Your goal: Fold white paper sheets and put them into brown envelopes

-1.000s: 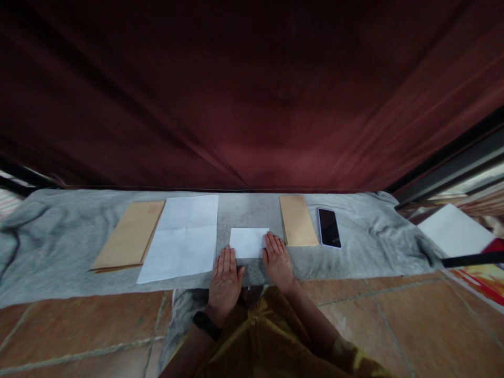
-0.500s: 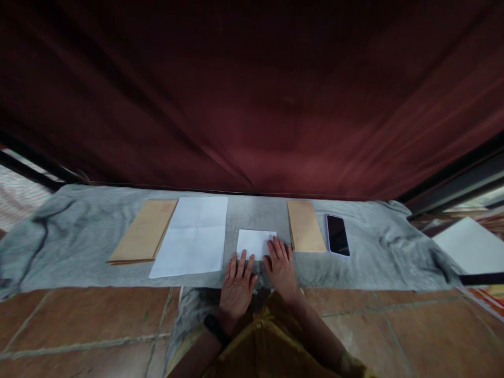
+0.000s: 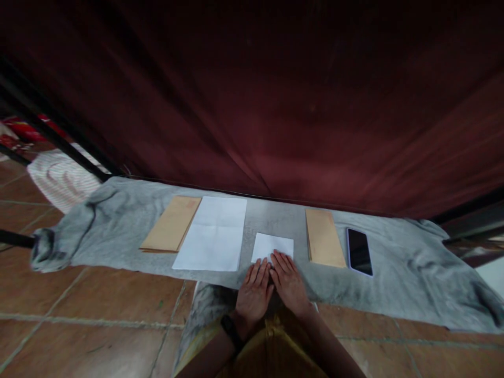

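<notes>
A small folded white paper (image 3: 271, 244) lies on the grey cloth directly in front of me. The fingers of my left hand (image 3: 254, 296) rest flat along its near edge, stretched out. My right hand (image 3: 289, 281) lies flat too, with its fingertips over the near right part of the paper. The two hands are side by side, their thumbs close together. Left of the folded paper is a larger white sheet (image 3: 212, 233) with faint crease lines. To the right lies a brown envelope (image 3: 325, 239), apart from my right hand.
More brown envelopes (image 3: 170, 226) lie at the left, beside the white sheet. A phone (image 3: 359, 252) with a pale purple edge is on the right. The grey cloth (image 3: 409, 268) covers the narrow surface. A dark red curtain (image 3: 275, 131) hangs behind, above a tiled floor (image 3: 118, 310).
My view has turned left, so things appear further right. My right hand has slid nearer to my left hand, and both stay flat at the folded paper.
</notes>
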A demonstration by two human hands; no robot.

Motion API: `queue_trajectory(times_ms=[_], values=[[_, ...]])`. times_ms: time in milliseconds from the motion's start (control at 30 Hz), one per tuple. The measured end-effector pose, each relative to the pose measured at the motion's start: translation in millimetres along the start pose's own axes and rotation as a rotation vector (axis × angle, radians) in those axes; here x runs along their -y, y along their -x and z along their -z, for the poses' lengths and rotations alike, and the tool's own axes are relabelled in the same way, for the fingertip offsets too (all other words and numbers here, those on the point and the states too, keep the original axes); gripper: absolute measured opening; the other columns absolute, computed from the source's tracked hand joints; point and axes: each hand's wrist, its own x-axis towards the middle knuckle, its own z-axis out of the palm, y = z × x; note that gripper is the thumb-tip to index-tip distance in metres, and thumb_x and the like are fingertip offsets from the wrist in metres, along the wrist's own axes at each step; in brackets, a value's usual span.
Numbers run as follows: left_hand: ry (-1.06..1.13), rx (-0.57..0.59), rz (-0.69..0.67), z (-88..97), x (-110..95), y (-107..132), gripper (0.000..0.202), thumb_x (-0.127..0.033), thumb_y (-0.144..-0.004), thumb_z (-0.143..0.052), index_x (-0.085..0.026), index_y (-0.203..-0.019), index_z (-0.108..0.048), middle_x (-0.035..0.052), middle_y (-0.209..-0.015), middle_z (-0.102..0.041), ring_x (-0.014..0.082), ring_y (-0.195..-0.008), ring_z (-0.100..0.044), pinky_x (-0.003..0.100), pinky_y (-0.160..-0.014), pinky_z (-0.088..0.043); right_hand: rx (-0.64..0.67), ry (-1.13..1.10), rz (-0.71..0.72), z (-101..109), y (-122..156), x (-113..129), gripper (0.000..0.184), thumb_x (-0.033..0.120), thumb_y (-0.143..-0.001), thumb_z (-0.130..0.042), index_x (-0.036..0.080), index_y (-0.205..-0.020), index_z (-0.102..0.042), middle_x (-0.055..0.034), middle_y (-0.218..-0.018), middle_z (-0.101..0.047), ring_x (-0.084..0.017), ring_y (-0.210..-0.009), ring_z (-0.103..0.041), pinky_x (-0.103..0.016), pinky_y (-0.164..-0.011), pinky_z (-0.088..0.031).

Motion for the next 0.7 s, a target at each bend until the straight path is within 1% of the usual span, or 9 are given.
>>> queue_trajectory(times_ms=[100, 167, 267, 333, 400, 500, 600, 667, 700], values=[[0.001, -0.005, 0.013, 5.7, 6.7, 3.7, 0.053, -0.034, -0.098, -0.045, -0.013, -0.146, -0.047, 0.0115, -0.156, -0.044, 0.0251, -0.145, -0.040, 0.043, -0.116, -0.040, 0.003, 0.050, 0.011, 3.7, 6.0, -6.3, 0.049, 0.029, -0.105, -0.038, 0.016, -0.153, -0.040, -0.0099, -0.154, -0.047, -0.022, -0.144, -0.041, -0.046, -0.120, -0.032], [0.014, 0.003, 0.017, 12.5, 15.1, 2.8, 0.051, -0.035, -0.099, -0.044, -0.013, -0.145, -0.049, 0.0109, -0.155, -0.045, 0.0245, -0.145, -0.040, 0.043, -0.115, -0.041, 0.004, 0.072, 0.017, 6.2, 8.3, -8.1, 0.050, 0.031, -0.105, -0.040, 0.017, -0.153, -0.039, -0.0098, -0.155, -0.046, -0.023, -0.144, -0.040, -0.047, -0.121, -0.030], [0.017, -0.013, 0.023, 28.0, 44.4, -5.2, 0.049, -0.033, -0.100, -0.042, -0.019, -0.147, -0.047, 0.0076, -0.157, -0.044, 0.0258, -0.148, -0.034, 0.048, -0.118, -0.036, 0.034, 0.073, 0.076, 10.6, 9.1, -7.6, 0.052, 0.038, -0.103, -0.047, 0.026, -0.153, -0.040, -0.0064, -0.158, -0.041, -0.025, -0.145, -0.040, -0.052, -0.122, -0.025], [-0.012, -0.065, 0.140, 40.4, 78.3, -12.5, 0.051, -0.033, -0.100, -0.040, -0.023, -0.150, -0.042, 0.0073, -0.160, -0.039, 0.0277, -0.152, -0.025, 0.053, -0.121, -0.028, 0.069, 0.070, 0.123, 13.4, 8.9, -6.7, 0.052, 0.041, -0.101, -0.050, 0.033, -0.152, -0.041, -0.0034, -0.158, -0.040, -0.027, -0.144, -0.040, -0.054, -0.122, -0.022], [-0.052, -0.131, 0.350, 52.5, 120.8, -18.1, 0.055, -0.036, -0.100, -0.040, -0.015, -0.151, -0.041, 0.0149, -0.160, -0.037, 0.0318, -0.153, -0.018, 0.055, -0.120, -0.026, 0.092, 0.076, 0.136, 15.0, 8.7, -6.2, 0.052, 0.042, -0.101, -0.050, 0.035, -0.152, -0.041, -0.0022, -0.158, -0.040, -0.027, -0.144, -0.041, -0.055, -0.122, -0.021], [-0.119, -0.185, 0.686, 67.9, 187.8, -18.9, 0.066, -0.041, -0.097, -0.040, -0.003, -0.151, -0.035, 0.0273, -0.160, -0.030, 0.0388, -0.152, -0.018, 0.060, -0.118, -0.024, 0.097, 0.086, 0.128, 14.9, 8.7, -6.2, 0.052, 0.042, -0.101, -0.049, 0.035, -0.152, -0.040, -0.0018, -0.158, -0.040, -0.026, -0.143, -0.042, -0.054, -0.122, -0.023], [-0.159, -0.154, 0.911, 80.4, 242.3, -11.2, 0.072, -0.046, -0.096, -0.041, -0.002, -0.152, -0.032, 0.0311, -0.159, -0.028, 0.0425, -0.150, -0.021, 0.064, -0.114, -0.026, 0.086, 0.095, 0.132, 13.6, 8.6, -6.4, 0.051, 0.041, -0.102, -0.048, 0.036, -0.152, -0.040, -0.0007, -0.158, -0.041, -0.026, -0.142, -0.043, -0.054, -0.121, -0.025], [-0.145, -0.101, 1.005, 87.4, 267.3, -3.7, 0.079, -0.052, -0.093, -0.044, 0.001, -0.150, -0.032, 0.0330, -0.156, -0.031, 0.0445, -0.148, -0.025, 0.063, -0.113, -0.026, 0.086, 0.104, 0.133, 13.0, 8.5, -6.5, 0.051, 0.040, -0.102, -0.048, 0.035, -0.152, -0.040, -0.0004, -0.157, -0.042, -0.026, -0.142, -0.043, -0.054, -0.121, -0.026], [-0.102, -0.046, 1.033, 90.4, 276.4, 0.0, 0.083, -0.055, -0.091, -0.046, 0.002, -0.150, -0.032, 0.0326, -0.153, -0.037, 0.0443, -0.144, -0.032, 0.061, -0.112, -0.029, 0.089, 0.107, 0.134, 12.8, 8.5, -6.6, 0.050, 0.039, -0.102, -0.048, 0.035, -0.152, -0.041, -0.0005, -0.157, -0.042, -0.026, -0.142, -0.043, -0.054, -0.121, -0.025]])
